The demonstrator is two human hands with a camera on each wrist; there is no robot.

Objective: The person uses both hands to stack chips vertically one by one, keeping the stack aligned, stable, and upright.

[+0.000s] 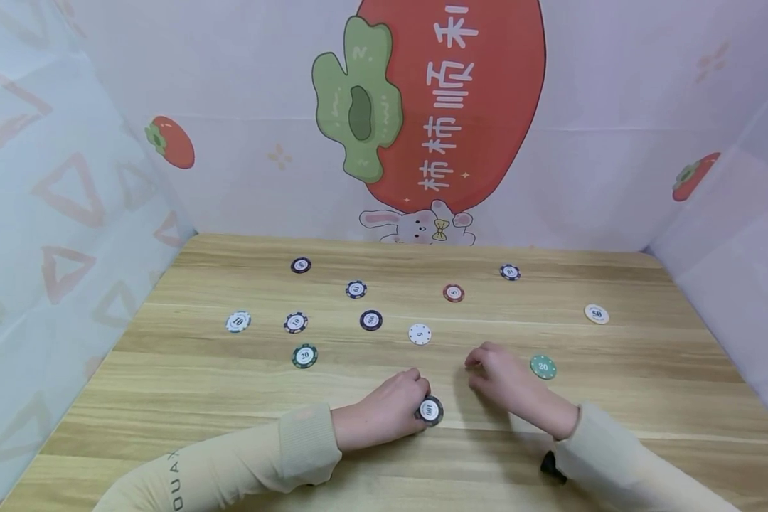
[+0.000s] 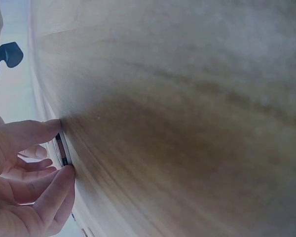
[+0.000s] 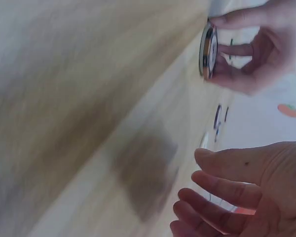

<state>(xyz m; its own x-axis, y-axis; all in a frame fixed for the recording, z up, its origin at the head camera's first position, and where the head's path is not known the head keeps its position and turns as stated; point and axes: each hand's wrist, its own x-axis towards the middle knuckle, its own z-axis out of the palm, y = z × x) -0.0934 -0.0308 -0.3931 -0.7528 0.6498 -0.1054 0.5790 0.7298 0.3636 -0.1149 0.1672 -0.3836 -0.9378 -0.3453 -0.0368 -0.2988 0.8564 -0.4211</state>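
Note:
My left hand [image 1: 389,407] pinches a black poker chip [image 1: 430,410] marked 100 between thumb and fingertips, low at the table. In the left wrist view the chip [image 2: 62,150] shows edge-on between thumb and finger. From the right wrist the held chip [image 3: 208,51] looks thick, with a layered edge. My right hand [image 1: 502,377] is a little to its right, fingers loosely bent and holding nothing. A green chip [image 1: 542,367] marked 20 lies just right of that hand. Beyond the hands lies a white chip [image 1: 419,334] marked 5.
Several more poker chips lie flat across the wooden table [image 1: 185,384]: a dark green 20 [image 1: 304,355], a light 10 [image 1: 238,321], a dark 500 [image 1: 371,320], a red 5 [image 1: 454,293] and a white 50 [image 1: 596,313]. A printed cloth wall [image 1: 256,192] stands behind.

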